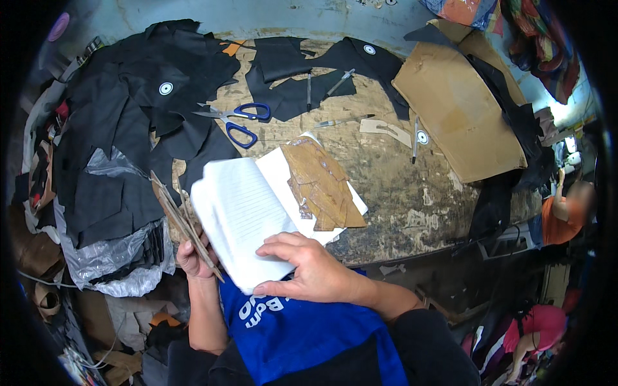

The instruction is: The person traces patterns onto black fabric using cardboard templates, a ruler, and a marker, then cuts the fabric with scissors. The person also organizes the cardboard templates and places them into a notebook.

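Note:
A lined notebook (241,209) lies open before me, its left-hand pages raised and blurred at the edge. My right hand (312,267) has its thumb and fingers on the lower corner of those pages, gripping them. Between the fingers of my left hand (195,258) is a bundle of thin brown card pieces (183,222), held on edge along the notebook's left side. Several brown pattern pieces (325,186) with a shiny surface rest on the notebook's right-hand page. Beyond the notebook lie blue-handled scissors (241,120), blades apart.
Black sheet material (109,135) covers the worn wooden table's (393,212) left side, with more offcuts (290,93) at the back. Several pens (344,120) and a pale card piece (386,130) lie beyond the notebook. A cardboard box (460,109) stands right. Two people are at the far right.

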A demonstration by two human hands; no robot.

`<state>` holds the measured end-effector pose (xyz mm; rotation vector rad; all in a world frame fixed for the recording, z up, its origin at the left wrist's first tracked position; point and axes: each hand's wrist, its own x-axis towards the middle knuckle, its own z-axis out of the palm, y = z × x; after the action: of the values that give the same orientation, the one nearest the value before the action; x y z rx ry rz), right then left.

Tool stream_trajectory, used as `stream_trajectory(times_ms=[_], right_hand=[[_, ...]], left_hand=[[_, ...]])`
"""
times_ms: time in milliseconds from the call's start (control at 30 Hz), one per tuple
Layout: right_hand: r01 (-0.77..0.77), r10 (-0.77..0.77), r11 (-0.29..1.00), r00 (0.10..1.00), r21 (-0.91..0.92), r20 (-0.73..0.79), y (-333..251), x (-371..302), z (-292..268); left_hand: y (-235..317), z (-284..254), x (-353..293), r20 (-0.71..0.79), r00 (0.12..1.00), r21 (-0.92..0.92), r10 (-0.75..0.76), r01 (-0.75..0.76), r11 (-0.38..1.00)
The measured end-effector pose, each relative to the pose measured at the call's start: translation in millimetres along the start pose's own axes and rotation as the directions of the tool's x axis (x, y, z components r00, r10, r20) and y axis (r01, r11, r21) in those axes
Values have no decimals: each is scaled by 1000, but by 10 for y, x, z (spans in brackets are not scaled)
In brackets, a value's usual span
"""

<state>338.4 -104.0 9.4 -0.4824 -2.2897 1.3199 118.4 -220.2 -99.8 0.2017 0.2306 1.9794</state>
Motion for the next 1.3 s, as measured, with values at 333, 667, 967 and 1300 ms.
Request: stream_trajectory(times_ms=[333,667,967,1300], right_hand=[[-629,310,541,766,-558,-563,766,-190,-446],[-521,348,844,710,-124,-612,897,-153,-521],[-221,-28,928,762,-301,-647,416,-167,-420],[-86,74,996,682,20,-728,593,-208,-410]], left_hand=[[72,-228,-138,-45,997,108,69,-64,992],[63,-169,-116,3,1000,129,3,-3,992],[89,-118,-133,-8,997,166,-71,71,984],[28,-131,-137,-8,1000,110,18,-17,994]])
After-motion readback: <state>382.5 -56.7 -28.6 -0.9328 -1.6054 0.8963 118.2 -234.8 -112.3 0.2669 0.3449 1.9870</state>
